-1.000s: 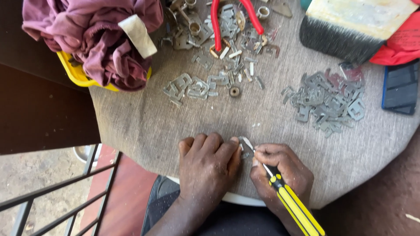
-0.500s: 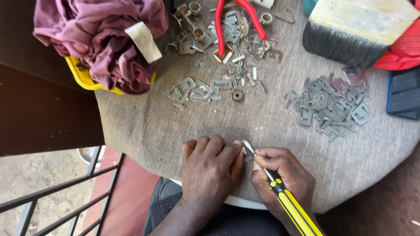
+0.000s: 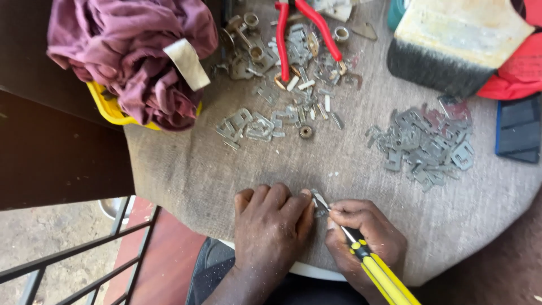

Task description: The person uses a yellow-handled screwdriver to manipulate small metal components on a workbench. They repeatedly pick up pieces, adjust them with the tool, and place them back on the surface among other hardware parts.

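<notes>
Little has moved since the earlier frame: our hands sit in the same spot at the near edge of the table, and only the view has drifted slightly, so the piles sit a touch lower in the picture.

The small metal piece [image 3: 319, 204] lies on the burlap cover [image 3: 186, 181] between our two hands. Our left hand [image 3: 270, 229] presses flat, fingers together, its fingertips pinning the piece. Our right hand [image 3: 364, 237] is clamped around the yellow-and-black screwdriver [image 3: 377, 272], whose tip meets the piece. We judge the piece light, stiff and thin, likely to skid or flip on the coarse weave, so it is best held down from above at its edge, clear of the tip.

Farther out, a heap of grey metal clips [image 3: 426, 141] lies to the right, and a smaller scatter of clips [image 3: 254, 125] sits ahead, well apart from our hands. Beyond are red-handled pliers [image 3: 299, 28], a wide paintbrush [image 3: 451, 48], and a purple cloth [image 3: 130, 56] draped over a yellow container [image 3: 107, 110]. Nothing stands between our hands and the piece.
</notes>
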